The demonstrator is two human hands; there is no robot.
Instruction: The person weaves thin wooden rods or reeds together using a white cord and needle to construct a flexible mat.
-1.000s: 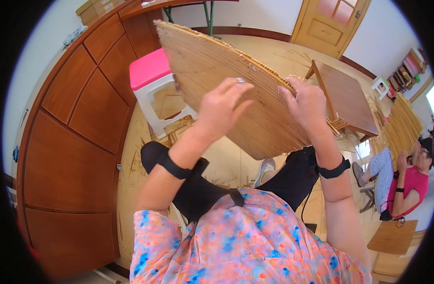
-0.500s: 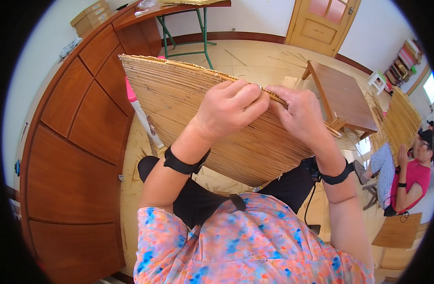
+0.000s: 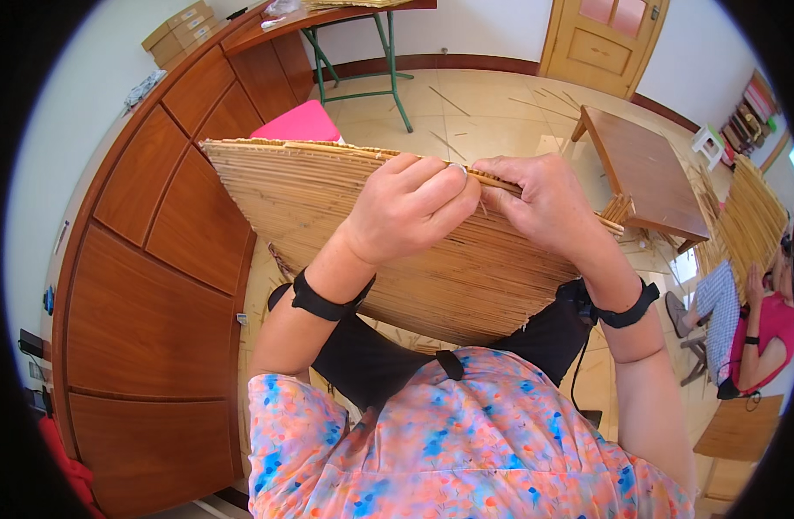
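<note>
The left hand [image 3: 417,208] and right hand [image 3: 540,203] are pinching the far edge of a tan slatted mat [image 3: 449,272], both closed, just beside each other. The mat is slanting above the person's thighs [image 3: 362,359], partly hiding a pink-topped stool [image 3: 303,123] at far left.

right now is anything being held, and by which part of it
A flat tan mat of thin stalks, held along its upper edge, right of its middle, by the left grip and right grip.
</note>
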